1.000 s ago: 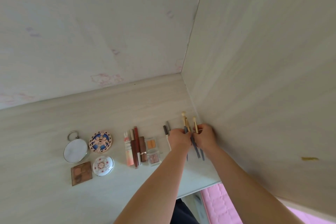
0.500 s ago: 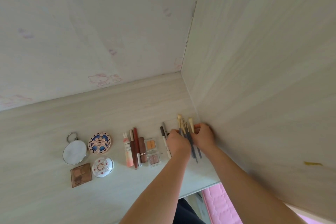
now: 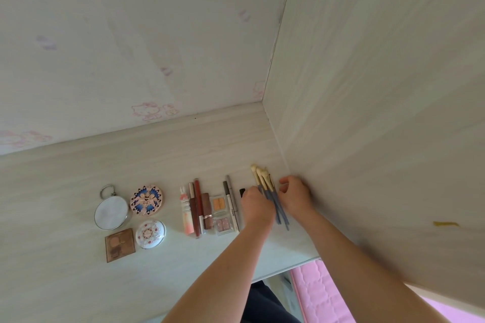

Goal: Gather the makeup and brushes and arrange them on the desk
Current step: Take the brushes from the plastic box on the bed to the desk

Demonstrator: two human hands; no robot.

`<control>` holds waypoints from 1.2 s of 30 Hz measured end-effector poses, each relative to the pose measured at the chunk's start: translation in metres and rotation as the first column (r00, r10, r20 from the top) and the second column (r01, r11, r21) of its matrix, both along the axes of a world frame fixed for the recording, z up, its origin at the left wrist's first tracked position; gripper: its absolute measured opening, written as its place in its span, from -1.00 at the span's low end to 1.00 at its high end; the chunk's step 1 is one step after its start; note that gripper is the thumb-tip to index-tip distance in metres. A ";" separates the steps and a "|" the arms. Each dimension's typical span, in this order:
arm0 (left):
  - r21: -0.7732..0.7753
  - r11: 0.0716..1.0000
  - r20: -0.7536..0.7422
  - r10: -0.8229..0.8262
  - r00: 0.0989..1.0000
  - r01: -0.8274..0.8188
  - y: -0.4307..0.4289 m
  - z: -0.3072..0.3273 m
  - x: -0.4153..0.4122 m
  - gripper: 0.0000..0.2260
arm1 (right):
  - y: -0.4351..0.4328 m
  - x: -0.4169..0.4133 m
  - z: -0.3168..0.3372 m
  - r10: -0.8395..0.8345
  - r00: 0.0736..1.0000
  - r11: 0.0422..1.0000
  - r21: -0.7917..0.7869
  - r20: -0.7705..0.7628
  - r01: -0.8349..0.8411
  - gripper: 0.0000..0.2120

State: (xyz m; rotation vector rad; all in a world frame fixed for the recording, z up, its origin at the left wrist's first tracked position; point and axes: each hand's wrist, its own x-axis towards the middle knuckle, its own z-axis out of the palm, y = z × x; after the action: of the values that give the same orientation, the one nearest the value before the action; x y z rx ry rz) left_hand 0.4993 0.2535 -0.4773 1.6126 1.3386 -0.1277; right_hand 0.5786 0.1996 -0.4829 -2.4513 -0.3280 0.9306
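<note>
Several makeup brushes [image 3: 265, 181] with cream bristles and blue-grey handles lie bunched together on the pale desk [image 3: 78, 283], close to the right side panel. My left hand [image 3: 256, 204] rests palm down against their left side; its fingertips are hidden. My right hand [image 3: 295, 195] hovers just right of the brushes, fingers curled and apart, holding nothing. Left of the hands lie two pencils [image 3: 232, 202], small blush pans [image 3: 219, 203], lip tubes [image 3: 196, 207], a blue patterned compact [image 3: 147, 199], a white compact [image 3: 151, 233], a brown palette [image 3: 120, 244] and a round mirror [image 3: 111, 212].
A tall wooden side panel [image 3: 367, 113] closes the desk on the right and a back wall [image 3: 131, 47] stands behind. The desk's front edge runs near my forearms, with pink bedding [image 3: 315, 288] below it.
The spread brushes have been drawn into one tight bundle. My right hand has let go and shifted slightly right; my left hand stays against the bundle.
</note>
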 end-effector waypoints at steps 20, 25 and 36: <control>0.265 0.950 0.051 -0.183 0.982 0.163 0.021 0.018 -0.043 -0.72 | -0.011 -0.015 0.020 0.322 0.931 0.947 -0.056 0.175 -0.317 -0.74; 0.385 0.911 0.052 -0.185 0.981 0.152 0.026 0.019 -0.069 -0.77 | -0.012 -0.025 0.027 0.447 0.855 0.894 -0.089 0.262 -0.439 -0.79; 0.594 0.788 -0.091 -0.132 0.987 0.160 0.035 0.016 -0.148 -0.74 | 0.011 -0.072 0.041 0.628 0.682 0.755 -0.079 0.375 -0.651 -0.73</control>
State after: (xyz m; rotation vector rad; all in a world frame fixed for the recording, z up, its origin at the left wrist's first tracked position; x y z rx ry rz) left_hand 0.3512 0.2885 -0.4612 2.2637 1.3637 0.1953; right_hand 0.5066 0.2102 -0.4418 -2.4678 -1.4150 0.6521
